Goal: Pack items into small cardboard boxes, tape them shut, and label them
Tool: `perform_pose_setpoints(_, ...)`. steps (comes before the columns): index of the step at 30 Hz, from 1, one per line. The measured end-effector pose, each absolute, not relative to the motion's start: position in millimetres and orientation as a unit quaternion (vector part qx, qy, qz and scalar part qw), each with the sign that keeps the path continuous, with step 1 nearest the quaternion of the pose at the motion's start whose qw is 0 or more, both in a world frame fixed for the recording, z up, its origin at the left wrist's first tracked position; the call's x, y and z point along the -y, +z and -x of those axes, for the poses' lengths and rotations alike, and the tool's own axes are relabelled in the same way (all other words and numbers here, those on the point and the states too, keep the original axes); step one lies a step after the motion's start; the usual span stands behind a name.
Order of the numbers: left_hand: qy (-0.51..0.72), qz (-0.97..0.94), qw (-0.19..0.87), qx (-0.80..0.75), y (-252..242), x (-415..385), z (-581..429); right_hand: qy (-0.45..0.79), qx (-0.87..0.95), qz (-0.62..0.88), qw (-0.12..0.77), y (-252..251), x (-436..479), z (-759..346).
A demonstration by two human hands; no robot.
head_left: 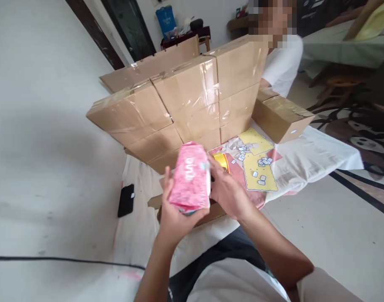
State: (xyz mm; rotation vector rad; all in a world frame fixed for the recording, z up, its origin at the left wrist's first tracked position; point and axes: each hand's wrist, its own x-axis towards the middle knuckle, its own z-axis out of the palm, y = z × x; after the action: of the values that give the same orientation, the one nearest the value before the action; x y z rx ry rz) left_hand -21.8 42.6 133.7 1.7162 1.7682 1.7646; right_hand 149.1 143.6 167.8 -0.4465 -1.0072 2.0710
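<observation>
Pink packet (191, 178): held upright above the near edge of the tabletop (305, 161), centre of scene. Left hand (175, 218): fingers grasping the packet from below. Right hand (228, 191): fingers gripping its right edge. Stacked cardboard boxes (185, 96): far side. Yellow sheets (261, 172): right. Black phone (125, 200): left.

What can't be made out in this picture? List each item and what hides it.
Head view:
- Fingertips of the right hand: behind the pink packet, so its grip is unclear.
- Packet's lower end: covered by the left hand.
- Cardboard piece beneath the hands: mostly covered by them.
- Yellow roll: half hidden behind the right hand.
- White bits on the yellow sheets: too small to identify.
- Other person: partly behind the stacked cartons.
</observation>
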Motion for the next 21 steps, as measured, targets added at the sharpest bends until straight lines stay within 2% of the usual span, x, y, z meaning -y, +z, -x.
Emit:
perform_pose_setpoints(2,0.635,-0.480,0.094,-0.598,141.2,-49.7,6.4,0.809,0.472,0.145,0.318,165.8,-143.4,-150.6)
perform_pose_setpoints(3,0.670,-0.423,0.122,-0.598,141.8,-50.2,4.8,0.775,0.529,0.150,0.310,164.8,-145.9,-154.6)
perform_pose_setpoints(7,0.762,-0.253,0.289,-0.521,136.7,-38.5,18.6,0.480,0.772,0.204,0.362,169.1,-167.8,-177.3)
perform_pose_setpoints(9,0.763,-0.223,0.359,-0.489,135.1,-32.7,24.6,0.373,0.849,0.170,0.333,177.1,-180.9,-183.2)
perform_pose_setpoints(12,0.731,-0.209,0.441,-0.476,135.1,-30.1,26.3,0.299,0.916,0.092,0.253,190.1,-194.7,-179.2)
perform_pose_setpoints(18,0.704,-0.173,0.482,-0.491,132.0,-34.4,20.8,0.166,0.957,0.068,0.227,200.6,-187.7,-156.5)
perform_pose_setpoints(21,0.672,-0.195,0.491,-0.518,129.1,-31.7,22.3,0.150,0.967,0.066,0.198,197.8,-179.3,-149.2)
